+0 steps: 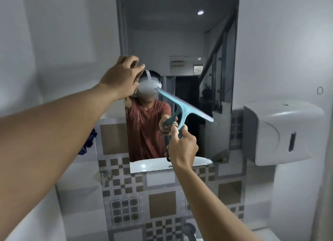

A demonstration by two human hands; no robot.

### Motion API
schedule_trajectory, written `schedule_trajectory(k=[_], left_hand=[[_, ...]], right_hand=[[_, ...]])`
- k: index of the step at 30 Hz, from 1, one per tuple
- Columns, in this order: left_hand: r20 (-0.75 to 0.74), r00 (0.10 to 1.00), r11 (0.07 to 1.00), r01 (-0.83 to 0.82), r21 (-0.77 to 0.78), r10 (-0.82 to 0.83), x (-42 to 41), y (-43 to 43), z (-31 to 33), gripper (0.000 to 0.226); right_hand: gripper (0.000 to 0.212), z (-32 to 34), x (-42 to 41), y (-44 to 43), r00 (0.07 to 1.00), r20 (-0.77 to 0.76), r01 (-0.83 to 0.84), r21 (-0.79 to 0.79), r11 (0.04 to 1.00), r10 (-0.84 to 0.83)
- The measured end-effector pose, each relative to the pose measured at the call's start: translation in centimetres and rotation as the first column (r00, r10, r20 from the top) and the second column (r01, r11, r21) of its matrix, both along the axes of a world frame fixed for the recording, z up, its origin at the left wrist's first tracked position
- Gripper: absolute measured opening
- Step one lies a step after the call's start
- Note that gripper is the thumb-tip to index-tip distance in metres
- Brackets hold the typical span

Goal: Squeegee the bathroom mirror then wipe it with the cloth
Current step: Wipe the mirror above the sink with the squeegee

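Note:
A tall mirror (180, 33) hangs on the wall ahead, above a band of patterned tiles. My right hand (182, 147) grips the handle of a light blue squeegee (185, 109), whose blade lies slanted against the lower middle of the glass, high at the left and low at the right. My left hand (122, 78) rests on the mirror's left edge at mid height, fingers bent against the frame, holding nothing. A dark blue cloth (89, 143) hangs at the left, partly hidden behind my left forearm.
A white paper dispenser (281, 132) juts from the wall right of the mirror. A tap (188, 230) shows at the bottom centre, with the white basin edge (266, 234) beside it. The glass reflects a person and a staircase.

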State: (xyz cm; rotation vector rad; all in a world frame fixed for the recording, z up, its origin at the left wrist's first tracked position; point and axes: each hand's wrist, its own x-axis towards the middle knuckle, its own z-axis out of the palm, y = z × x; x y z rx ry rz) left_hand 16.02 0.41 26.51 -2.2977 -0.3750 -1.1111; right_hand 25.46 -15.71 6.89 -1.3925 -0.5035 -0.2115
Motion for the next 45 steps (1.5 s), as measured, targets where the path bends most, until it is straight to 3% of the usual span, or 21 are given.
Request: schedule_trajectory(k=[4, 11, 15, 21, 25, 32, 45], left_hand=[[-0.018, 1.000, 1.000, -0.005, -0.004, 0.005, -0.3, -0.2, 0.1, 0.062], [-0.034, 0.999, 1.000, -0.018, -0.014, 0.017, -0.3, -0.4, 0.3, 0.062], [-0.024, 0.999, 0.999, -0.028, -0.047, 0.027, -0.2, -0.7, 0.0, 0.063], [0.004, 0.999, 0.998, -0.037, -0.057, 0.037, 0.2, -0.9, -1.1, 0.063], [0.013, 0.999, 0.998, -0.030, -0.061, 0.031, 0.4, -0.9, -1.8, 0.061], [0.062, 0.998, 0.996, 0.009, -0.085, -0.003, 0.8, -1.1, -3.7, 0.057], [0.073, 0.996, 0.984, 0.060, -0.170, -0.049, 1.0, -1.5, -8.1, 0.069]], right_hand=[[0.043, -1.9, -1.3, 1.6, 0.998, 0.059, -0.032, -0.078, 0.996, 0.036], [0.035, -2.4, -1.8, 2.1, 0.998, 0.059, -0.031, -0.062, 0.998, 0.034], [0.046, -3.2, -2.6, 2.1, 0.985, 0.173, 0.022, -0.234, 0.972, 0.019], [0.046, -3.5, -1.9, 1.2, 0.952, 0.306, 0.128, -0.368, 0.921, -0.010], [0.048, -3.7, -0.4, -0.8, 0.880, 0.474, 0.250, -0.493, 0.833, 0.017], [0.049, -2.0, 1.7, -3.7, 0.745, 0.660, 0.415, -0.568, 0.711, 0.093], [0.042, 2.0, 7.5, -8.8, 0.475, 0.856, 0.655, -0.499, 0.567, 0.205]])
